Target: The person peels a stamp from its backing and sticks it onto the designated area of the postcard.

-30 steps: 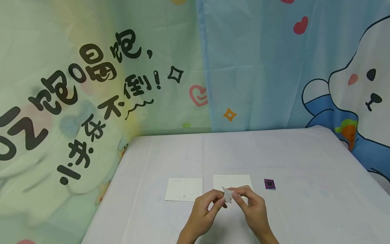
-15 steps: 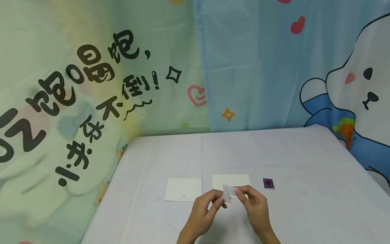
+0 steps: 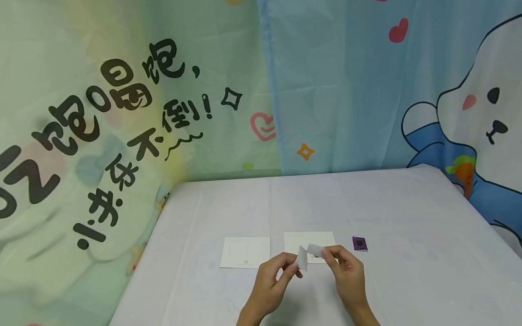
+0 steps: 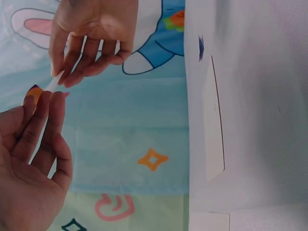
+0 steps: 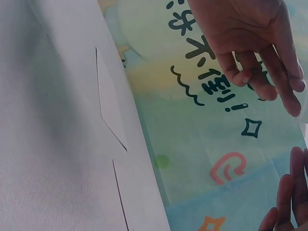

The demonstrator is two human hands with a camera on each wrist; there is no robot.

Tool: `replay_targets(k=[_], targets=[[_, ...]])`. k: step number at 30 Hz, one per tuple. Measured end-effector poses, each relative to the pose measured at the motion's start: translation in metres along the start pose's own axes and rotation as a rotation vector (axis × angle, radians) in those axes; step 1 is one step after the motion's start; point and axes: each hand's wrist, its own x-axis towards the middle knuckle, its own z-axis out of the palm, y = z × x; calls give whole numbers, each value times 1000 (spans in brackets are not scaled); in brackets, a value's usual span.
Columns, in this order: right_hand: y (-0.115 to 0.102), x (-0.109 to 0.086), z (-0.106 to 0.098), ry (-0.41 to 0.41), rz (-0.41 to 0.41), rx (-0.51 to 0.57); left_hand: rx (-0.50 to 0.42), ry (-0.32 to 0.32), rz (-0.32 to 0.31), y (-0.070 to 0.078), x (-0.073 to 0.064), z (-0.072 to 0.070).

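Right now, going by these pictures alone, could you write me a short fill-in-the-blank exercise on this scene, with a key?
1. In the head view, ____ white cards lie on the table.
2. The small square is coloured ____ around its dark centre.
3. As the head camera sees it, that square lies to the ____ of both cards.
4. The left hand pinches a coloured piece that is mostly ____.

Missing words: two; purple; right; orange.

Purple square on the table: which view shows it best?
The head view: the purple square shows whole and unblocked from above, with its dark round mark visible. The left wrist view gets only a thin, steeply foreshortened sliver of it, with no mark to make out. The right wrist view doesn't show it.
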Motion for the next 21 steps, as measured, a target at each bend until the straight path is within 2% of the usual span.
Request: replay_targets(k=[4,10,14,21], targets=[[-2,1,-2,19,25,10,-5,1,-15,-16,-6,6],[-1,2,-5,47,46,32,-35,-2,-58,-21,-9,7],[2,2,-10,50,36,44,-38,4,-58,-15,-7,6],[10,6,-26,114,81,-17,-33,16,-16,10,3,-3]])
